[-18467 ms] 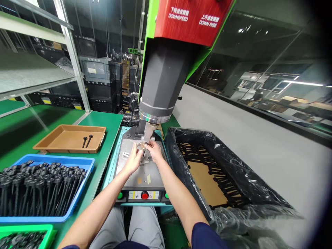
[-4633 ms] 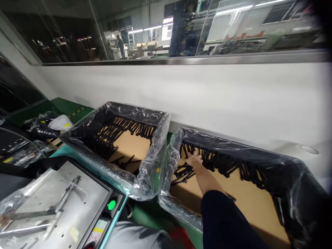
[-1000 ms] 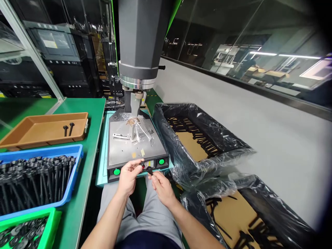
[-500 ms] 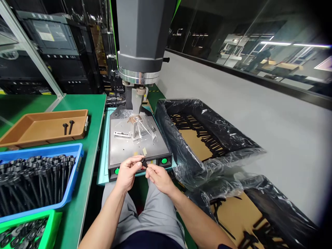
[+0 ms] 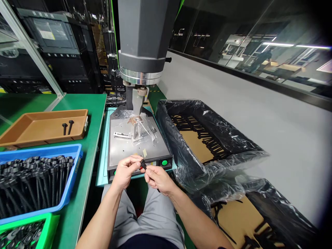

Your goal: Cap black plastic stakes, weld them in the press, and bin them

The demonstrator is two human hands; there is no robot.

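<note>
Between my two hands, in front of the machine's base, is a small black bolt-like part (image 5: 143, 164). The fingertips of my left hand (image 5: 127, 171) pinch its head end, thumb against index finger. My right hand (image 5: 159, 179) is closed around its shank, and a dark tip shows below the fingers. My fingers hide much of the part, so I cannot tell whether it is one piece or two. Just beyond the hands lies the machine's metal base plate (image 5: 121, 150), with a green button (image 5: 164, 162) on its front.
A press head (image 5: 140, 41) hangs over a fixture wrapped in clear film. To the left are a brown tray (image 5: 46, 126) with two black bolts, a blue bin (image 5: 75, 173) of ribbed black stems and a green bin (image 5: 52, 228). Film-lined black boxes (image 5: 220, 128) stand right.
Both hands stay together at the base's front edge. The black part shows a little more between the fingers, and its dark tip now appears beneath my right hand. The view has shifted slightly.
</note>
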